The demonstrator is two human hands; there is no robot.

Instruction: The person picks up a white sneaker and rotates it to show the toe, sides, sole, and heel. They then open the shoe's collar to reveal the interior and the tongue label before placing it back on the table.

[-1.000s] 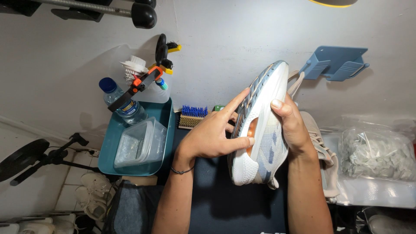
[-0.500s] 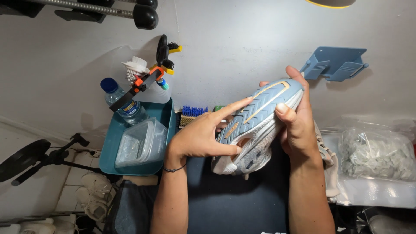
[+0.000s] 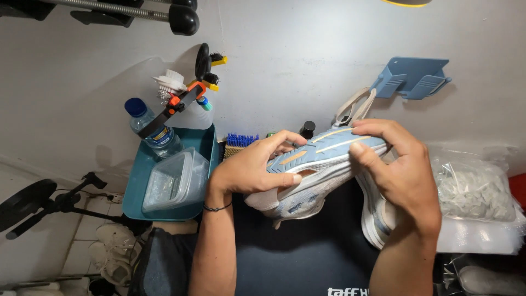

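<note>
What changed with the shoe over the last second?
The shoe was turned from standing on end to lying across, blue sole up. The left hand and right hand kept hold, the right now gripping the far end. The tray, bottle and second shoe stayed put.

Both hands grip a light-blue sneaker sole-up.

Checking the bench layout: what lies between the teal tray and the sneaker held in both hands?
In the head view, a blue-bristled brush stands between the teal tray and the sneaker, just behind the left hand.
</note>
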